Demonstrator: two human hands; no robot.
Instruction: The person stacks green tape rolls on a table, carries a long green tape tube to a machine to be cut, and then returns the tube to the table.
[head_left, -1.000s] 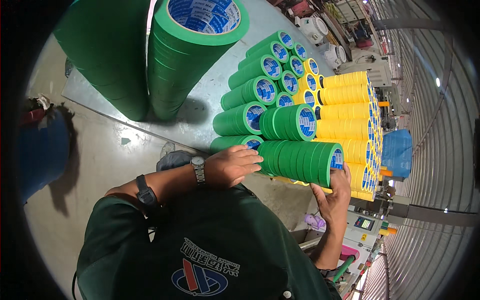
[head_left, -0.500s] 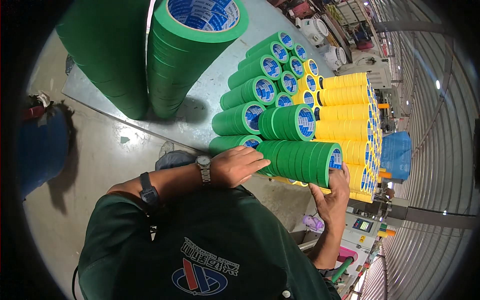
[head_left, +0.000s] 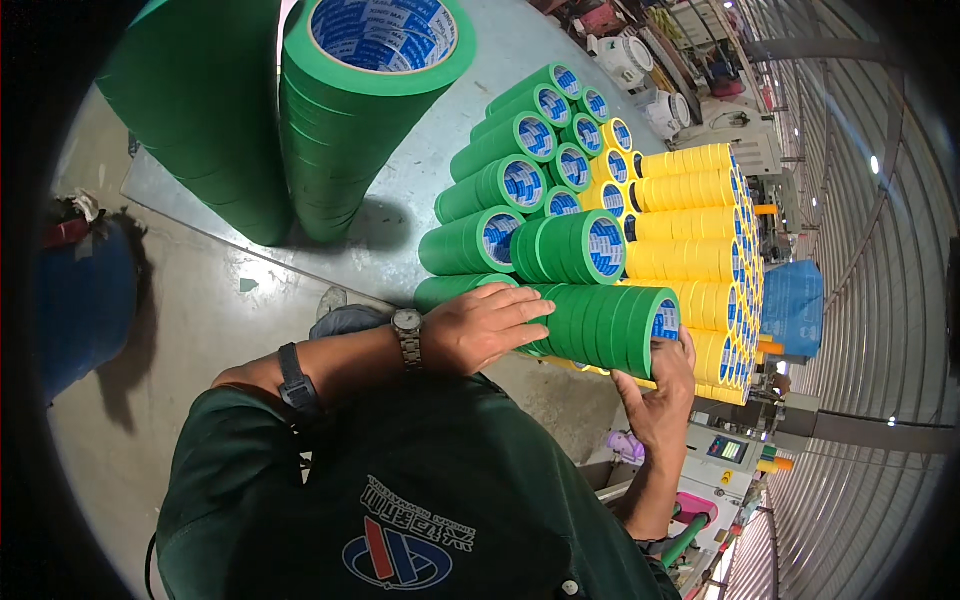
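Barely any motion since the earlier frames: both hands stay clamped on the same green tape log (head_left: 600, 325), view just tilted a bit. Left hand (head_left: 485, 328) lies flat, fingers spread over the log's left end; right hand (head_left: 662, 385) cups its blue-labelled right end from below. Log lies on its side at the near edge of the grey tabletop (head_left: 420, 215), long axis left-right. Behind it, more green logs (head_left: 520, 175) with round blue core labels, then yellow logs (head_left: 690, 230) toward the right edge. Tall upright green stack (head_left: 345, 120) at far left.
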